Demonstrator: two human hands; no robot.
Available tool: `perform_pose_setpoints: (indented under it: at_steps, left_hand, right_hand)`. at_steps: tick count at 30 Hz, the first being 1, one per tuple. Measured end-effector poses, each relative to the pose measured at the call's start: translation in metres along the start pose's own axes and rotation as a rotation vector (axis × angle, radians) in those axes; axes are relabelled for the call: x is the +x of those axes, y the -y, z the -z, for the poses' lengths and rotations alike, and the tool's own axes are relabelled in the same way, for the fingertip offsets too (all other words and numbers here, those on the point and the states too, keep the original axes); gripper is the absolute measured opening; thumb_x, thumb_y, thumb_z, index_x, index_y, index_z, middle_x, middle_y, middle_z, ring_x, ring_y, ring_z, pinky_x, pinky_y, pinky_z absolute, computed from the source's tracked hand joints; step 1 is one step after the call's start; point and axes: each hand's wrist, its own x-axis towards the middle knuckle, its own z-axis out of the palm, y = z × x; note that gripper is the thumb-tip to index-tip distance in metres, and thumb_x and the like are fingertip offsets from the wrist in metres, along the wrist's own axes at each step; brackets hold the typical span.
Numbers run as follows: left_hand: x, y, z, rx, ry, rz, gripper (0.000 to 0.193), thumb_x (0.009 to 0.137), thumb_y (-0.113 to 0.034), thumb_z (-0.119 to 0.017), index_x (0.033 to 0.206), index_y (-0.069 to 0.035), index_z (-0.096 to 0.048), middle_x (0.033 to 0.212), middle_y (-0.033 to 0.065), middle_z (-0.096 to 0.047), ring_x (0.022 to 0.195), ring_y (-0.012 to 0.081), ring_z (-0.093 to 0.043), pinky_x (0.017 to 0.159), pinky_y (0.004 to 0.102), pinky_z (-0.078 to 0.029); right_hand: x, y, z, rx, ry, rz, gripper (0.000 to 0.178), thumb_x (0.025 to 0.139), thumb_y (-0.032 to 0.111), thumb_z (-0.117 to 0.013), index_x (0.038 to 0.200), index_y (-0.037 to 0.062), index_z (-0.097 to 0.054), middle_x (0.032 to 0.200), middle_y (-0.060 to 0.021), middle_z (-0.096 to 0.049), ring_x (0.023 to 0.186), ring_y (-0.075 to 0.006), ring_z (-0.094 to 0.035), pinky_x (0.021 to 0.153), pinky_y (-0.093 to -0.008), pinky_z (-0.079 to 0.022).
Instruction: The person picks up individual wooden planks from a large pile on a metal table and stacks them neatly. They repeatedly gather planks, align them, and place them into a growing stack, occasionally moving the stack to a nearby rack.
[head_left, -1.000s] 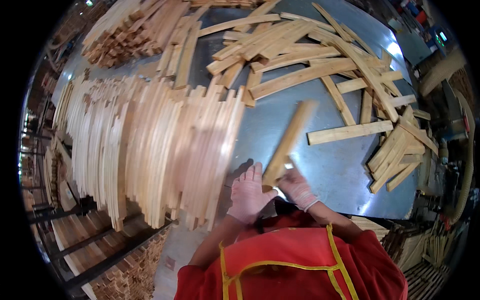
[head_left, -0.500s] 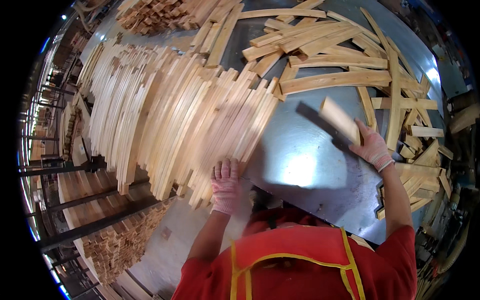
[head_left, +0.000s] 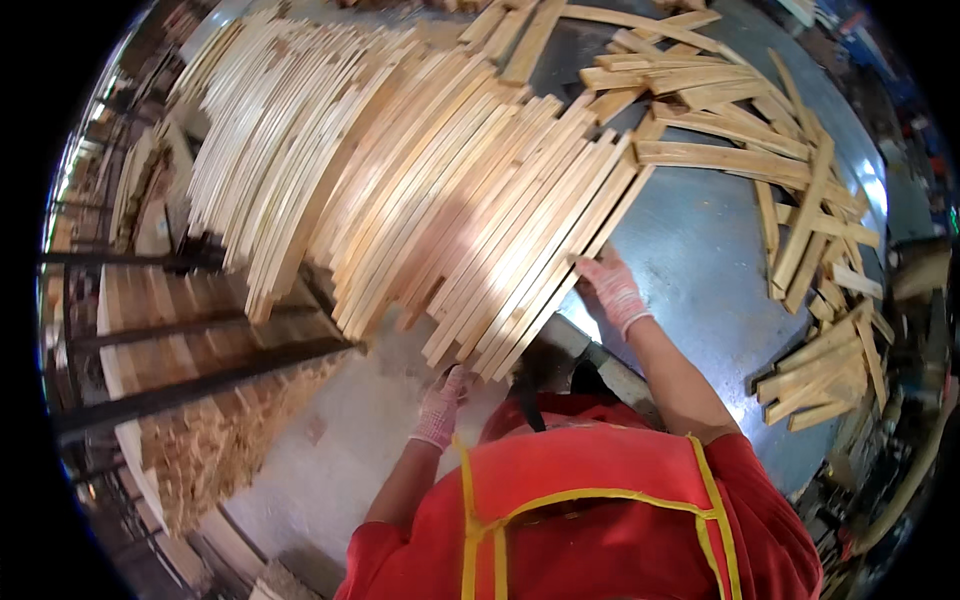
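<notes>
A long row of pale wooden strips [head_left: 430, 190] lies side by side in front of me, their near ends uneven. At the right edge of that row, my right hand [head_left: 615, 290], in a pinkish-white knit glove, is closed on the outermost wooden strip [head_left: 575, 285], with its fingertips at the strip's side. My left hand [head_left: 440, 408], gloved alike, is at the near ends of the strips. Its fingers are stretched toward the ends and touch them, not wrapped round any strip; part of them is hard to make out.
A loose heap of wooden pieces [head_left: 740, 110] covers the far right of the metal table [head_left: 690, 235]. Shorter pieces [head_left: 825, 370] lie at the right edge. On the left, stacked wood [head_left: 215, 430] stands behind dark metal bars [head_left: 210, 385].
My right hand has moved left with its wooden piece to the row's right edge. My left hand has slid off the strips' tops to their near ends. The view has shifted.
</notes>
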Motion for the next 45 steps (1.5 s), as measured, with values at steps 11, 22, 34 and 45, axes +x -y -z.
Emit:
perform_pose_setpoints:
  at_steps: [11,22,34,45]
  left_hand:
    - [-0.04,-0.136,-0.059,0.381,0.2,-0.375,0.05,0.091,-0.017,-0.081,0.133,0.004,-0.065,0.132,0.0211,-0.069,0.118,0.0336,-0.068,0.094,0.04,-0.057]
    - [0.006,-0.136,-0.23,1.574,0.14,-1.248,0.08,0.083,-0.051,-0.079,0.146,-0.006,-0.058,0.151,0.0189,-0.054,0.145,0.0446,-0.044,0.121,0.0599,-0.036]
    - [0.06,-0.161,-0.21,1.905,-0.195,-1.108,0.096,0.084,-0.039,-0.07,0.166,-0.004,-0.033,0.17,0.0217,-0.032,0.157,0.0455,-0.028,0.128,0.0573,-0.024]
    - [0.07,-0.129,-0.197,1.805,-0.328,-1.141,0.087,0.084,-0.033,-0.077,0.16,-0.008,-0.039,0.162,0.0261,-0.038,0.148,0.0525,-0.036,0.123,0.0664,-0.028]
  right_hand:
    - [-0.094,0.082,-0.069,-0.074,0.046,-0.066,0.096,0.097,0.039,-0.071,0.166,-0.0085,-0.023,0.152,-0.0322,-0.053,0.13,-0.0348,-0.063,0.108,-0.0378,-0.052]
    - [-0.153,0.008,0.067,0.757,-0.068,0.07,0.074,0.093,0.004,-0.058,0.164,0.0084,-0.037,0.126,-0.017,-0.068,0.11,-0.0299,-0.072,0.091,-0.0439,-0.063]
    - [-0.026,0.243,0.535,-0.097,-0.765,0.664,0.035,0.098,0.03,-0.066,0.118,0.001,-0.063,0.102,-0.0089,-0.072,0.1,-0.0281,-0.069,0.088,-0.041,-0.054]
    - [-0.09,0.136,0.4,-1.293,-0.106,-0.128,0.088,0.08,0.05,-0.083,0.157,0.0177,-0.052,0.125,-0.0217,-0.075,0.118,-0.039,-0.071,0.098,-0.0449,-0.056]
